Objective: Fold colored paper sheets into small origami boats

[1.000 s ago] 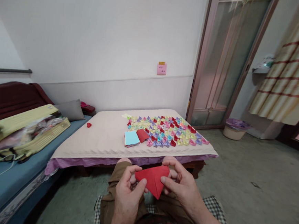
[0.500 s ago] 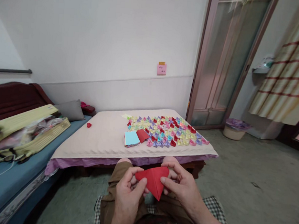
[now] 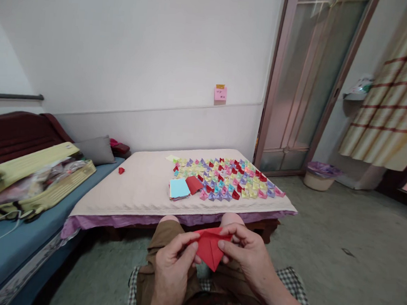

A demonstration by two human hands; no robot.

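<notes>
A folded piece of red paper (image 3: pixel 211 253), pointed at the bottom with a crease down its middle, is held above my lap. My left hand (image 3: pixel 177 263) pinches its left corner between thumb and fingers. On the other side, my right hand (image 3: pixel 247 252) grips it with the thumb on the front and fingers behind. Beyond my knees, a stack of paper squares (image 3: pixel 179 188) with light blue on top lies on the low table (image 3: pixel 141 180). A red sheet (image 3: pixel 194 185) rests against the stack. Several rows of small folded paper pieces (image 3: pixel 229 178) spread to its right.
One small red folded piece (image 3: pixel 121 170) lies at the table's left. A blue couch (image 3: pixel 1 259) holds an open yellow case (image 3: pixel 35 181) and a grey cushion (image 3: pixel 96 150). A lined bin (image 3: pixel 319 175) stands on the floor by the sliding door (image 3: pixel 309 85).
The red paper's upper edge has folded inward, and its left side looks narrower. My left hand has shifted slightly with that corner; my right hand stays nearly in place.
</notes>
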